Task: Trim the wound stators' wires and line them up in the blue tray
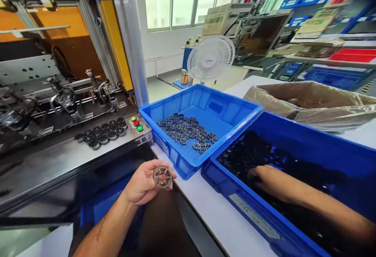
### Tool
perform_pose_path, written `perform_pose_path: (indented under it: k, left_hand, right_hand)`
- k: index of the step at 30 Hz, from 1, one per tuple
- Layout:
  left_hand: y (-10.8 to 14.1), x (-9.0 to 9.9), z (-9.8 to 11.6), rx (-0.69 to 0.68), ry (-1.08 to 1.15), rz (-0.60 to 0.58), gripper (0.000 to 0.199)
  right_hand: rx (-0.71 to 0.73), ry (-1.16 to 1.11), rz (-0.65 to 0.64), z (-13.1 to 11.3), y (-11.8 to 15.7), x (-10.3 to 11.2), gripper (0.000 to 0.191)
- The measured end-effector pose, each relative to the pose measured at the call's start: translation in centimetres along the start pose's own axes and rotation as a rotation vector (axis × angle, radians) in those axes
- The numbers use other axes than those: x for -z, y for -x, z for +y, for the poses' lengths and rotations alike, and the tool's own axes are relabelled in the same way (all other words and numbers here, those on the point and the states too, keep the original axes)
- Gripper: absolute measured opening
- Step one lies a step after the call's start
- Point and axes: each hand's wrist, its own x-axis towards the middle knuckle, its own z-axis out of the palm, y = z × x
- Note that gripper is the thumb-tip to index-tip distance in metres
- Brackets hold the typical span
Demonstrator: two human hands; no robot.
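Note:
Between the thumb and fingers of my left hand (143, 184) is a round metal ring with spokes (162, 177), its face turned up toward me. That hand is in front of the near corner of a blue bin (188, 167), where many similar spoked rings (183, 128) lie on the floor. My right hand (258, 177) reaches down into a second, deeper blue bin (296, 124) filled with small black parts (255, 151). Its fingers are sunk in shadow among those parts, so their grip is hidden.
On the left a machine bench (76, 159) carries a cluster of black rings (102, 132) beside a button box (138, 126) with yellow, red and green buttons. A white fan (211, 57) stands behind the bins. A plastic-lined box (317, 100) is at the back right.

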Motion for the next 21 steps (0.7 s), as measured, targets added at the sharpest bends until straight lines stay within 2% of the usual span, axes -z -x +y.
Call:
perform_pose_path:
  k: [3, 5, 6, 9, 11, 12, 14, 16, 18, 21]
  left_hand:
    - [2.0, -0.1, -0.4, -0.003, 0.027, 0.025, 0.047]
    - [2.8, -0.4, -0.3, 0.002, 0.037, 0.023, 0.046]
    - [3.1, -0.6, -0.2, 0.005, 0.039, 0.018, 0.046]
    - [3.7, -1.2, -0.3, 0.008, 0.039, 0.002, 0.047]
    - [3.8, -1.4, -0.6, 0.008, 0.039, -0.006, 0.046]
    - [3.9, -1.5, -0.8, 0.009, 0.040, -0.008, 0.045]
    - [3.8, -1.6, -1.2, 0.012, 0.044, -0.012, 0.044]
    - [3.7, -1.5, -1.6, 0.015, 0.052, -0.014, 0.044]
    - [3.5, -1.6, -1.9, 0.019, 0.063, -0.016, 0.043]
    - [3.2, -1.9, -2.3, 0.037, 0.054, -0.004, 0.043]
  right_hand:
    - [0.056, 0.011, 0.117, -0.4, -0.6, 1.8, 0.027]
    - [0.098, 0.009, 0.254, -1.9, -0.6, 4.0, 0.024]
    - [0.136, -0.010, 0.350, -3.1, -0.4, 5.2, 0.023]
    - [0.330, -0.194, 0.757, -8.2, 0.8, 7.5, 0.018]
    - [0.461, -0.346, 0.961, -12.0, 1.9, 7.3, 0.015]
    - [0.534, -0.399, 1.014, -13.6, 2.5, 6.8, 0.014]
    - [0.680, -0.456, 1.014, -16.0, 3.5, 5.2, 0.014]
    - [0.783, -0.478, 0.971, -17.2, 4.3, 3.7, 0.017]
    - [0.828, -0.494, 0.962, -17.5, 4.8, 2.8, 0.020]
    - [0.847, -0.529, 0.967, -17.5, 5.2, 2.6, 0.022]
